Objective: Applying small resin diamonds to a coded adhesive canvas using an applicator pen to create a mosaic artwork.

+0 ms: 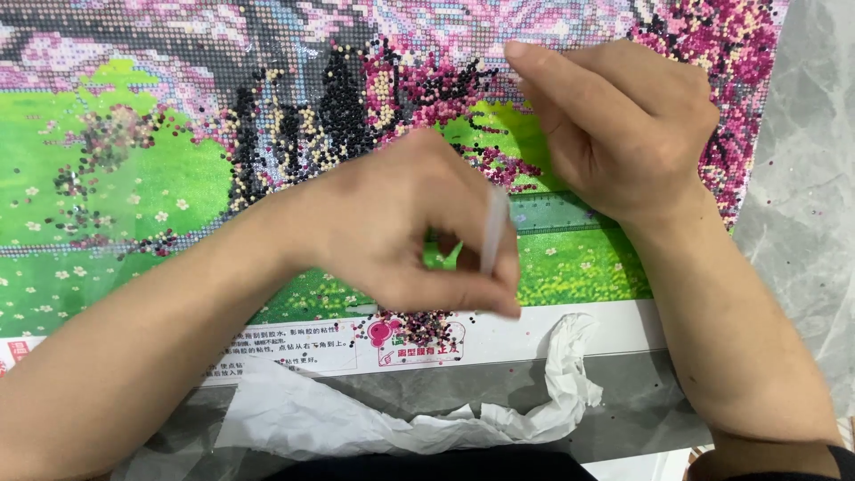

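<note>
A diamond-painting canvas (134, 178) with a green meadow and pink blossom trees lies flat before me. My left hand (410, 223) hovers over its lower middle, fingers curled around a thin white applicator pen (492, 230) held nearly upright. A small heap of loose dark pink and black beads (419, 325) sits on the white border just under that hand. My right hand (614, 116) rests on the canvas at the upper right, fingers bent, the index fingertip pressing near the pink beaded patch; it holds nothing that I can see.
Crumpled white backing paper (374, 419) lies along the near edge of the canvas. A clear ruler strip (552, 214) lies on the canvas below my right hand. Grey marbled surface (802, 178) shows to the right.
</note>
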